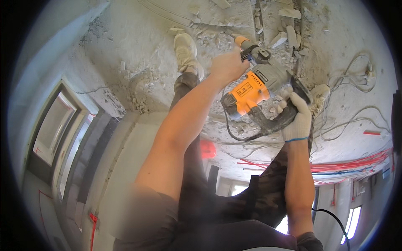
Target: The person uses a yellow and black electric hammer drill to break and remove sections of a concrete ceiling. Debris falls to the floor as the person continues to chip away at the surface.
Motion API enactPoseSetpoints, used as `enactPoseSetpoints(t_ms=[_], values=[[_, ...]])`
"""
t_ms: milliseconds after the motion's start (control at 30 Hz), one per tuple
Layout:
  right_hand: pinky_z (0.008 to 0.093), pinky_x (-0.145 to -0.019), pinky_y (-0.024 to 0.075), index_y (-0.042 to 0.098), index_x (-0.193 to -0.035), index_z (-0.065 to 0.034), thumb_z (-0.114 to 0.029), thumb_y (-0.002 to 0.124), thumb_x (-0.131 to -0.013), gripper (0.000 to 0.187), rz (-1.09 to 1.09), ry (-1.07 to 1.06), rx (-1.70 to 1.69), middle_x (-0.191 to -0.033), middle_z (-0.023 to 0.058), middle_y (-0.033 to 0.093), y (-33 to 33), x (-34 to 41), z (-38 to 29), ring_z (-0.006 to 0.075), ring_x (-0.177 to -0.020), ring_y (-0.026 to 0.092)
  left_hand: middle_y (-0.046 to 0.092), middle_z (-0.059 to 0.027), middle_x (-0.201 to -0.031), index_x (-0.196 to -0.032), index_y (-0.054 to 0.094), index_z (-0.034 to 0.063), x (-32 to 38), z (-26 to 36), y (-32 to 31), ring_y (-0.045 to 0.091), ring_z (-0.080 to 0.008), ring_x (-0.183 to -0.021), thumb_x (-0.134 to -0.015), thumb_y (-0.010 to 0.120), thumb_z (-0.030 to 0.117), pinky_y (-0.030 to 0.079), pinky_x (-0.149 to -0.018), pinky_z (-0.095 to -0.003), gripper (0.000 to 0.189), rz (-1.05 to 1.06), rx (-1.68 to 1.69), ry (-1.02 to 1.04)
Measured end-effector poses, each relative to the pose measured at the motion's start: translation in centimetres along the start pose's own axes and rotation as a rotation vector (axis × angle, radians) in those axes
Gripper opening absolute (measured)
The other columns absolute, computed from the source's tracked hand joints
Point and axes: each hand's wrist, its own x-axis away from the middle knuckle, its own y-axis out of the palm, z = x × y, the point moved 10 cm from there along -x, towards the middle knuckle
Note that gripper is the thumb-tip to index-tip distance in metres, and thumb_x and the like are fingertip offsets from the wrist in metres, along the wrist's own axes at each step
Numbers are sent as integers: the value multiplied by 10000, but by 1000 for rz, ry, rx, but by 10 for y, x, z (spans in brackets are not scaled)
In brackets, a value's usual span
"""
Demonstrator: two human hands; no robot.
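Observation:
An orange and grey rotary hammer (251, 91) is held between my two hands above the dusty floor. My right hand (296, 116), in a white knit glove with a blue cuff edge, grips the black rear handle (276, 120). My left hand (229, 66), which looks bare, is closed on the side handle (248, 53) behind the orange chuck collar (241, 41). From the collar the chisel bit (230, 33) points up and left toward broken rubble (209, 34); whether its tip touches the floor is unclear.
Chunks of broken masonry (279, 39) lie along a channel in the floor (296, 47). My shoe (187, 51) stands left of the tool. Loose grey cables (348, 84) curl at the right, and red conduits (348, 163) run below them. A window opening (53, 125) is at the left.

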Motion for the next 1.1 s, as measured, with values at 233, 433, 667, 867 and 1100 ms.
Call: enactPoseSetpoints(t_ms=[233,433,667,867,1100], values=[[293,-605,531,634,-1031,-12,-140,664,-1060,135,-203,80,30,-910,63,653,62,-37,-37,152,-730,606,789,-209,-1112,-1252,665,28,-31,-4,-28,755,-411,-1087,-929,642,452,576,-955,-503,534,-29,52,-115],[326,-560,512,624,-955,-29,-113,678,-1015,117,-75,61,7,-818,62,624,85,-44,-8,169,-645,581,789,-214,-1130,-1254,672,34,-37,-34,-50,755,-405,-1093,-927,646,477,576,-963,-503,551,-20,-21,-119],[350,-587,522,649,-1008,-26,-117,679,-1016,97,-97,111,-197,-866,61,641,31,-56,49,187,-681,606,784,-230,-1101,-1240,643,21,-32,-22,-53,750,-428,-1061,-950,625,479,572,-927,-536,542,-8,-200,-38],[341,-609,541,645,-1200,-62,-119,670,-1032,179,15,33,-213,-945,60,685,4,26,29,165,-728,640,770,-247,-1040,-1179,634,14,-2,19,-15,739,-468,-982,-949,617,481,567,-872,-567,521,-98,-161,49],[295,-592,531,656,-1132,-20,-126,656,-1049,135,-35,36,14,-888,49,661,29,-5,-28,151,-692,613,760,-271,-1078,-1241,638,16,-26,15,-10,731,-471,-1046,-952,619,491,564,-911,-561,556,-31,16,-4]])
